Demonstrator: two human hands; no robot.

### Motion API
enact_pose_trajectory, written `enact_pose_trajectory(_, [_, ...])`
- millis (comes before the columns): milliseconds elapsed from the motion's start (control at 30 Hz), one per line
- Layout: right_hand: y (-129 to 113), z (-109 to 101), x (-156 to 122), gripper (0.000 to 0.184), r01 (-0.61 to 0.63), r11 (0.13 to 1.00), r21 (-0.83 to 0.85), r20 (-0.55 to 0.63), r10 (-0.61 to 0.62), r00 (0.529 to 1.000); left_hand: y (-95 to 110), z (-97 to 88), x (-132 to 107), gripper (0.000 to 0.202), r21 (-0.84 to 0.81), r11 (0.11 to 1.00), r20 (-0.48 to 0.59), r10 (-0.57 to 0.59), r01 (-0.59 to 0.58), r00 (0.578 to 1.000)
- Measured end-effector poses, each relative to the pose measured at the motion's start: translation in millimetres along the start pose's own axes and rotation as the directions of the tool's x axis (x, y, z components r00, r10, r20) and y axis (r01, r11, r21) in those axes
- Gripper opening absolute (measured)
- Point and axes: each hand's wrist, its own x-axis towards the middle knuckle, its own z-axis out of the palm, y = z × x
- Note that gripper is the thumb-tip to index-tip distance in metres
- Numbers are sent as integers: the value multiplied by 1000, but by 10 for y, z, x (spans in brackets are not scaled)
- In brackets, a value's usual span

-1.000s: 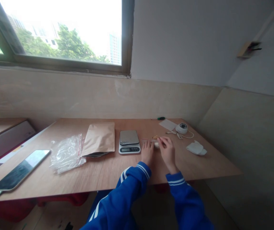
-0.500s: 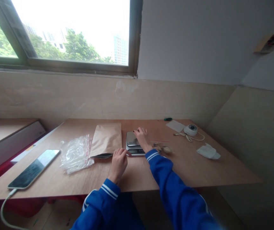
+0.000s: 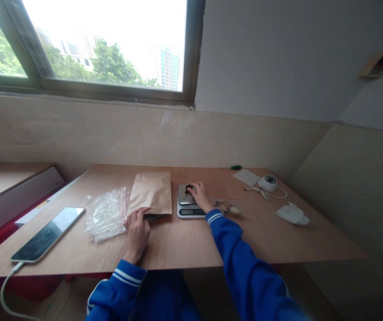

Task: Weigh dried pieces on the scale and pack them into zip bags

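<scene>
1. A phone (image 3: 47,235) on a white cable lies by the worktop's (image 3: 184,245) front left corner.
2. A crumpled clear plastic bag (image 3: 106,216) sits beside it.
3. The left hand (image 3: 139,232) is at a brown pouch's (image 3: 153,194) front left corner; whether its fingers pinch it, I cannot tell.
4. Right of the pouch, mid-worktop, is a digital scale (image 3: 185,212).
5. Over its pan, the right hand (image 3: 199,195) pinches a small dark piece (image 3: 188,188).
6. Tan scraps (image 3: 224,206) lie near the right wrist.
7. A white tissue (image 3: 292,214) lies near the worktop's right edge.
</scene>
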Motion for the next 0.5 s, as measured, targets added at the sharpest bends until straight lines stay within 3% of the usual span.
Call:
enact_pose_trajectory(167, [56,-173,-173,33,-11,999,35,-84,14,996,-13,2,12,47,-4,1000,-30,20,-20,999])
enact_pose_trajectory(300, [217,-436,-720,34,-48,998,-47,-253,35,967,-39,0,17,49,5,1000,-33,-8,8,999])
enact_pose_trajectory(400, [431,-543,-1162,39,-138,970,-202,-257,83,963,-60,-13,20,50,29,998,-5,-54,54,999])
enact_pose_trajectory(500, [663,-568,-1354,45,-176,944,-278,-189,126,974,-102,-32,36,51,77,994,54,-84,80,995])
